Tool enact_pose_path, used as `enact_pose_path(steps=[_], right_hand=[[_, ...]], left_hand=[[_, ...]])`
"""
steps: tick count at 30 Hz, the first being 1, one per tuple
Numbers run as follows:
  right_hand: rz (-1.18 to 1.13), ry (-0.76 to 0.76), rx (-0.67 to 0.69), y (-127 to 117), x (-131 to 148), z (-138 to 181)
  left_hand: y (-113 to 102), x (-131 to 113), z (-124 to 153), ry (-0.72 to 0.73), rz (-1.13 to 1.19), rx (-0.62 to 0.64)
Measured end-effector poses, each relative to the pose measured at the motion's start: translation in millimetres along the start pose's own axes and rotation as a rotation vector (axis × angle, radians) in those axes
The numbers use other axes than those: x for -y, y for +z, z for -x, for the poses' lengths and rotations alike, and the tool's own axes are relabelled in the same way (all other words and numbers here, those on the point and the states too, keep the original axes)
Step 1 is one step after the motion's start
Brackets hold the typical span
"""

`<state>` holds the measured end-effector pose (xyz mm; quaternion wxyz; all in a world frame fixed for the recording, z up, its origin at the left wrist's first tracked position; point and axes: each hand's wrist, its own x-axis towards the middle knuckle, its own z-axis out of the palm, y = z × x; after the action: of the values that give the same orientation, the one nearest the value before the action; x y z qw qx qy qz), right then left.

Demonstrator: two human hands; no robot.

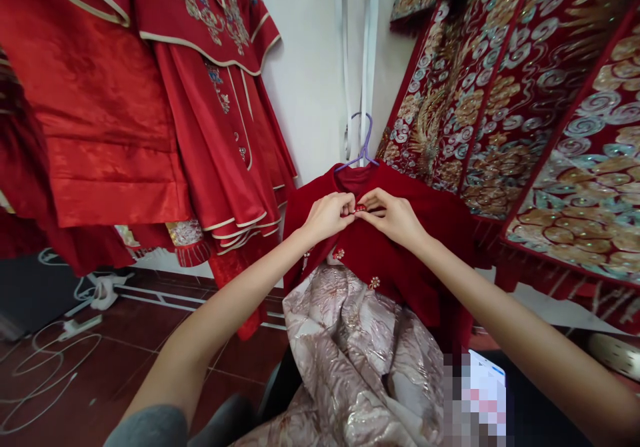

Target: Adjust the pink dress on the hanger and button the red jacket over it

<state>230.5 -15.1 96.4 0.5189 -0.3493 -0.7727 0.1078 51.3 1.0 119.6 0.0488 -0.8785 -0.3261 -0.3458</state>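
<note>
A dark red velvet jacket (400,260) hangs on a purple wire hanger (363,147) in front of me, over a pale pink brocade skirt (360,347). My left hand (327,215) and my right hand (393,217) meet at the jacket's chest just below the collar. Both pinch a small red button (360,207) and the fabric edge between fingertips. Two more ornate buttons (374,282) show lower on the jacket front.
Red embroidered garments (200,100) hang on the left. Heavily beaded red and gold robes (525,100) hang on the right. A white wall (310,67) is behind. White cables and a power strip (80,327) lie on the dark red tiled floor.
</note>
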Motion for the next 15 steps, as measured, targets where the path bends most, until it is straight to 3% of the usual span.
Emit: enact_pose_path(steps=[9, 13, 15], right_hand=[[0.091, 0.025, -0.045, 10, -2, -3], [0.196, 0.067, -0.103, 18, -6, 4], [0.191, 0.084, -0.212, 25, -4, 18]], left_hand=[[5, -1, 0, 0.011, -0.041, 0.004], [16, 4, 9, -0.062, 0.097, -0.02], [26, 6, 18, -0.132, 0.204, -0.072]])
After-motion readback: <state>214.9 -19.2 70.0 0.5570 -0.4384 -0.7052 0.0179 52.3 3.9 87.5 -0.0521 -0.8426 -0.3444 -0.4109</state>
